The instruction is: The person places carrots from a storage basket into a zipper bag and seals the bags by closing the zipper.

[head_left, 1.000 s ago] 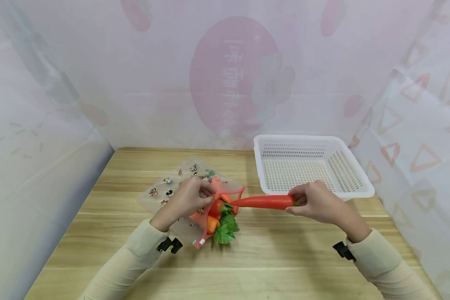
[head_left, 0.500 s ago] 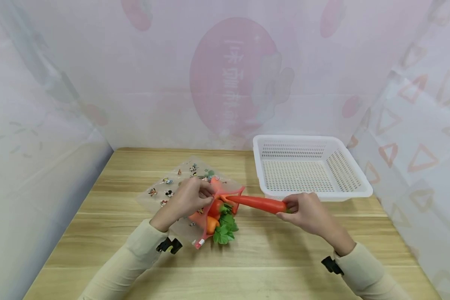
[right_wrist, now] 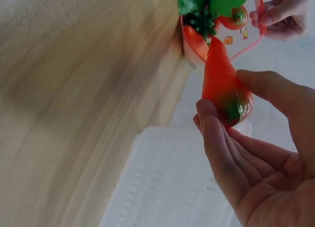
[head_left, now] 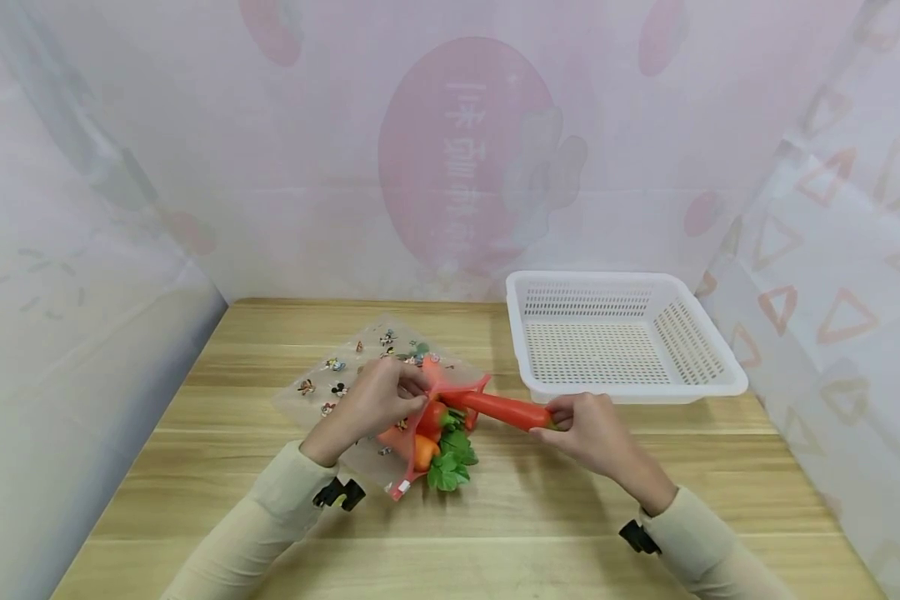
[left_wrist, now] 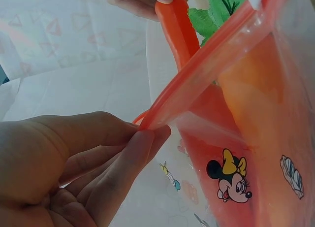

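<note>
A clear zip bag [head_left: 360,354] with cartoon prints and a red zip edge lies on the table, its mouth spread. My left hand [head_left: 375,396] pinches that red edge between thumb and fingers. My right hand [head_left: 592,433] grips a long red chili pepper [head_left: 506,409] by its green stem end, and the pointed end is inside the bag's mouth, its tip hidden in the head view. Within the bag sit a round red vegetable [head_left: 432,418], an orange one [head_left: 424,453] and other red pieces. Green leaves [head_left: 450,471] stick out of the mouth.
A white perforated plastic basket [head_left: 615,392] stands at the back right, behind my right hand. The wooden table [head_left: 450,567] meets patterned cloth walls [head_left: 307,242] at the back and sides.
My right hand has moved left and slightly down, pushing the chili pepper's tip into the bag's mouth. My left hand keeps its pinch on the edge and has barely moved.
</note>
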The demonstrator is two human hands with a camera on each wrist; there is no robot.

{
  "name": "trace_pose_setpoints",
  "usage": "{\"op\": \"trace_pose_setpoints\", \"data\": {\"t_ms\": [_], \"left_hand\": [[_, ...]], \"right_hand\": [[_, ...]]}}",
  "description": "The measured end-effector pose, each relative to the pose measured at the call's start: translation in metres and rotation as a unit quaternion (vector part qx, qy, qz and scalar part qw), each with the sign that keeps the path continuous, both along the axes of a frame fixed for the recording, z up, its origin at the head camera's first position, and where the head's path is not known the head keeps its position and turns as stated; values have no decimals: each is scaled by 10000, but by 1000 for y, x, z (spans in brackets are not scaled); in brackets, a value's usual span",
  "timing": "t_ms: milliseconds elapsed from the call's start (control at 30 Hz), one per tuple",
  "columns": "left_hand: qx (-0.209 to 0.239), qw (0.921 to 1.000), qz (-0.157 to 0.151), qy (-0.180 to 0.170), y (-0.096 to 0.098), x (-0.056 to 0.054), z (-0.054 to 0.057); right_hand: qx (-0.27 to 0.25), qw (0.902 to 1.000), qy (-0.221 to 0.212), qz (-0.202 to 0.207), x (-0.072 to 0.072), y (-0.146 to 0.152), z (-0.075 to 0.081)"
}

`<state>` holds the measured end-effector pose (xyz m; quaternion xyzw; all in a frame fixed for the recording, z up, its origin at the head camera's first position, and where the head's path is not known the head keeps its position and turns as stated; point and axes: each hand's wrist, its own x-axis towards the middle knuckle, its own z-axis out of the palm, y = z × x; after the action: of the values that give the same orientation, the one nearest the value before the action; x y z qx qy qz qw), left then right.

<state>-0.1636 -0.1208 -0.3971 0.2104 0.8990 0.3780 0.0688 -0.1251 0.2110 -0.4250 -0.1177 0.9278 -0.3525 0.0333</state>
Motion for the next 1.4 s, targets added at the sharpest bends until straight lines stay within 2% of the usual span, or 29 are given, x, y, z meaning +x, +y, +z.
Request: {"op": "trace_pose_setpoints", "data": {"t_ms": [267, 667, 1000, 1400], "left_hand": [[27, 10000, -6, -51, 0, 0, 0], [5, 10000, 3, -22, 0, 1, -2], [28, 10000, -20, -4, -1, 0, -1], [59, 9998, -133, 115, -3, 0, -4]], "right_hand": [[-244, 9993, -217, -175, -4, -17, -11], [-504, 9983, -153, -229, -11, -46, -22], [-568, 9977, -174, -315, -17, -69, -21], [-713, 9971, 59, -250, -23, -85, -26]]}}
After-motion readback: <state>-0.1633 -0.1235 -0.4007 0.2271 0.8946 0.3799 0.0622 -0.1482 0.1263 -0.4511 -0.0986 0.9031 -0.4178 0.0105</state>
